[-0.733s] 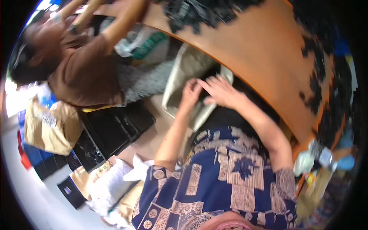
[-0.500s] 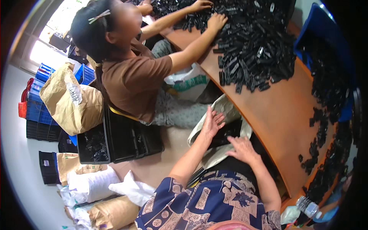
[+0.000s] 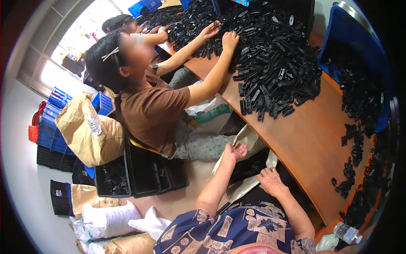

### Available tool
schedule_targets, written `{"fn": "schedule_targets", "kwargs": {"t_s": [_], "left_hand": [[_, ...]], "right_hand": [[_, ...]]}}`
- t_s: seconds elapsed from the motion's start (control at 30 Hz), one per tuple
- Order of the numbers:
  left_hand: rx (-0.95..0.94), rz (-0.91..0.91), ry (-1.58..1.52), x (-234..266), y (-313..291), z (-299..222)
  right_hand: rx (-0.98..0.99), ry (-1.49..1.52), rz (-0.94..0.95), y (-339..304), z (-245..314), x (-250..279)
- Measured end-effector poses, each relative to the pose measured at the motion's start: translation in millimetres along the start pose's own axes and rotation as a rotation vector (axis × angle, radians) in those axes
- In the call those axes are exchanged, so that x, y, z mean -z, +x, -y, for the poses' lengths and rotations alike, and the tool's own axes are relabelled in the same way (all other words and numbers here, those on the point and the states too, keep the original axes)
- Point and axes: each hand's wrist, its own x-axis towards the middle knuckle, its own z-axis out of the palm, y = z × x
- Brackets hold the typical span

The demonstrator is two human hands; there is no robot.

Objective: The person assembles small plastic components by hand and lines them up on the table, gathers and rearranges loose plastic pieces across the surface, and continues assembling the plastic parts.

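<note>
A pale woven sack (image 3: 250,139) hangs open between my lap and the curved table edge, with dark pieces inside. At its left rim, my left hand (image 3: 236,152) is palm up, fingers curled in on the sack's edge. Across the opening, my right hand (image 3: 271,182) has its back up and its fingers bent over the right side of the rim; the fingertips are partly hidden. Both hands look closed on the fabric. Beyond them, a large heap of black clip-like plastic parts (image 3: 275,72) covers the far part of the brown table (image 3: 292,139).
A co-worker in a brown shirt (image 3: 156,118) sits at my left, hands in the heap; another person (image 3: 120,23) sits farther back. A blue bin (image 3: 368,46) spills parts at right. Black crates (image 3: 146,178) and stuffed sacks (image 3: 110,220) stand left. A clear bottle (image 3: 347,233) lies lower right.
Both my hands, spread above the sack before, have come down to its rim and curled. The co-worker's near hand has shifted on the heap. The whole view has tilted slightly upward.
</note>
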Motion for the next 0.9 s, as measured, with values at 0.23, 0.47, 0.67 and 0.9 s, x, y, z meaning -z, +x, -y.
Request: {"fn": "schedule_targets", "kwargs": {"t_s": [0.23, 0.47, 0.67, 0.9], "left_hand": [[-0.440, 0.039, 1.160, -9.6, -28.8, 10.7], [-0.554, 0.348, 1.070, 2.5, -47.1, 41.3], [-0.556, 0.218, 0.586, -21.3, -11.4, 6.4], [-0.363, 0.329, 0.980, 44.7, -36.9, 67.6]], "right_hand": [[0.138, 0.046, -0.021, -1.3, -16.4, -12.3], [0.172, 0.068, 0.038, -15.5, -14.8, -21.6], [0.284, -0.240, -0.357, -23.2, -3.1, -57.7], [0.095, 0.044, 0.022, 2.9, 14.7, -46.7]]}}
